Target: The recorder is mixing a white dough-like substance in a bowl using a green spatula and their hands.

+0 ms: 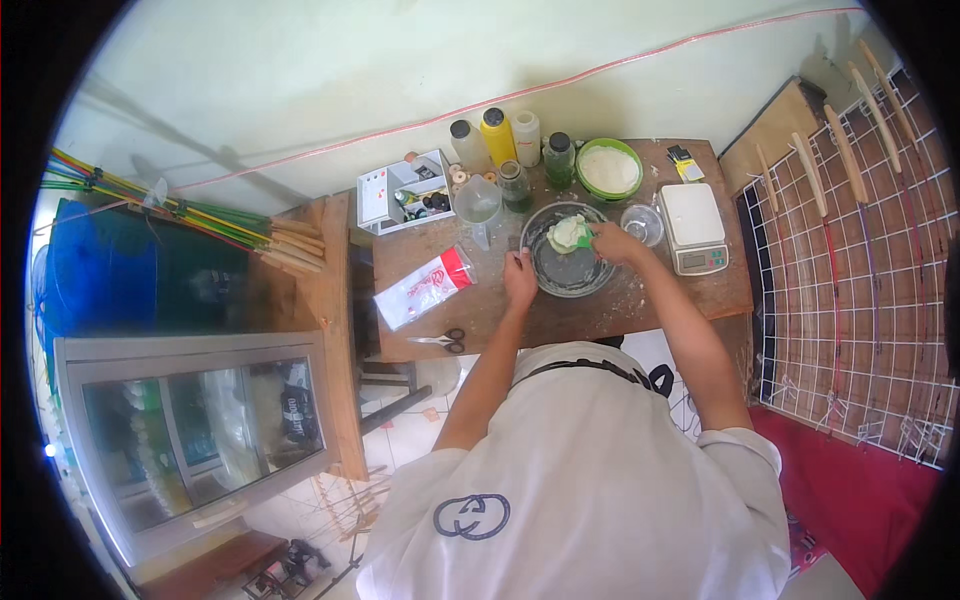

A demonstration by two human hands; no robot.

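A grey round basin (574, 282) with pale residue on its inner wall stands on the wooden table. My left hand (520, 280) grips the basin's left rim. In my right hand (613, 243) is a green scoop or spatula (585, 235), held over the basin. A lump of pale, pasty dough (565, 233) lies at the tool's end; whether it touches the basin's floor cannot be told. Behind the basin to the right, a green bowl (610, 169) holds white powder. A clear container (642, 225) sits just right of my right hand.
A kitchen scale (691, 225) stands at the right, a plastic measuring jug (478, 205) and glass jar (515, 187) at the left. Several bottles (497, 138) line the wall near a white organizer box (380, 208). Scissors (442, 340) and a plastic packet (425, 289) lie front left.
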